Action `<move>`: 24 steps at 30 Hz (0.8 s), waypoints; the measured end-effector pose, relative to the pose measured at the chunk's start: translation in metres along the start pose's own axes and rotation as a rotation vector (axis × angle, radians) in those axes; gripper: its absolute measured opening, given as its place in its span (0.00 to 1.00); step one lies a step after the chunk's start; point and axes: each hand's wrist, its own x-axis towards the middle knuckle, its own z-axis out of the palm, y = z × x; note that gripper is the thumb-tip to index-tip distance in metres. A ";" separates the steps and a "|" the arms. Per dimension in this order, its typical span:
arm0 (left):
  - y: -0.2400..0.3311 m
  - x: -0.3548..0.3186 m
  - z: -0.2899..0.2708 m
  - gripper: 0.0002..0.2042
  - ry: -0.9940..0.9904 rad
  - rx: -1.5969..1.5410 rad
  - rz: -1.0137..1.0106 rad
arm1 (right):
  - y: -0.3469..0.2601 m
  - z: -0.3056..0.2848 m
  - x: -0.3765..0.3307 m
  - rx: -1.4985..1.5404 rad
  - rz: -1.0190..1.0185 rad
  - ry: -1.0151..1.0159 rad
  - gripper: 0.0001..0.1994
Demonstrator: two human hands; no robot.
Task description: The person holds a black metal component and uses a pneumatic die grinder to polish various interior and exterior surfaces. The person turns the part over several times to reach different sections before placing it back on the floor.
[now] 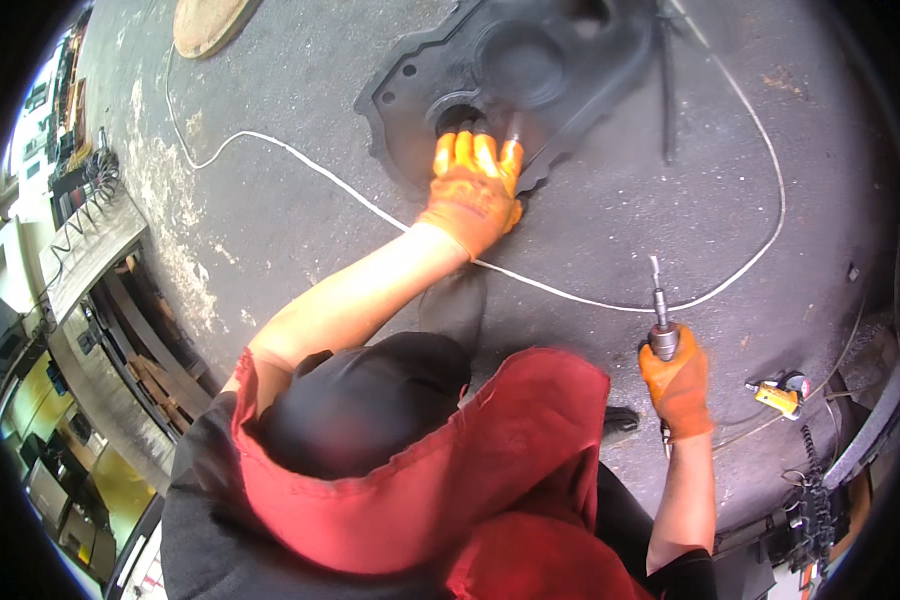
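The left hand (473,190), in an orange glove, lies flat on a black cast metal cover plate (510,75) on the dark floor (610,200), fingers (465,155) straight and close together, their tips at the rim of a round hole (457,115) in the plate (nothing is gripped). The right hand (678,385), also gloved, is curled tight around a slim pneumatic die grinder (662,320), its bit pointing up and away from the body. A white hose (560,290) loops across the floor between both hands. A small yellow tool (775,397) lies just right of the right hand.

orange gloves (473,190), red short-sleeved shirt (450,470)
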 end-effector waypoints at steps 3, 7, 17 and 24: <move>-0.001 0.004 0.002 0.39 -0.074 -0.063 -0.007 | -0.008 -0.010 -0.012 0.017 0.030 -0.021 0.15; -0.022 -0.005 -0.006 0.38 0.063 -0.152 0.035 | -0.019 -0.016 -0.023 0.020 0.021 0.023 0.15; -0.185 -0.056 -0.009 0.21 0.121 0.260 -0.018 | 0.000 -0.016 -0.042 0.045 -0.104 0.084 0.13; -0.103 -0.060 0.045 0.19 0.092 -2.380 -0.984 | 0.013 -0.008 -0.045 0.129 0.052 0.017 0.15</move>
